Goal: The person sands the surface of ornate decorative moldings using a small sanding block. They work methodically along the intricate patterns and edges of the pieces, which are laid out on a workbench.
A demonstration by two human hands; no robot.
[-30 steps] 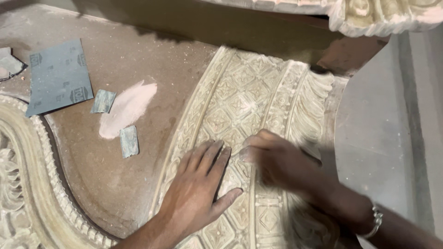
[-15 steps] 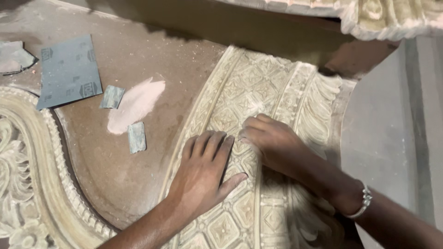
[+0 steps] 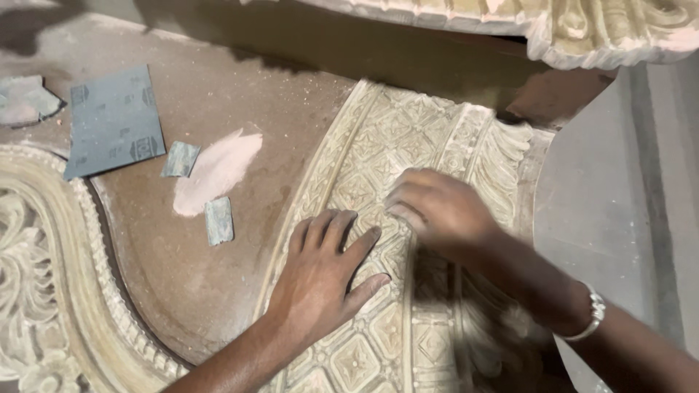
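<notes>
Pressing flat, the left hand [image 3: 320, 280] lies with fingers spread apart on the pale curved carved wood panel [image 3: 378, 218]. Beside it, the right hand [image 3: 437, 207] curls its fingers together; I cannot tell what they hold. Rubbing gently along the grooves seems best. That panel bends from near the person up and away, right of the grey sandpaper sheet [image 3: 113, 120].

Right hand [image 3: 440, 211] blurs over the carved panel [image 3: 378, 156], fingertips curled under, maybe hiding sandpaper; the panel's lower end runs off frame.
</notes>
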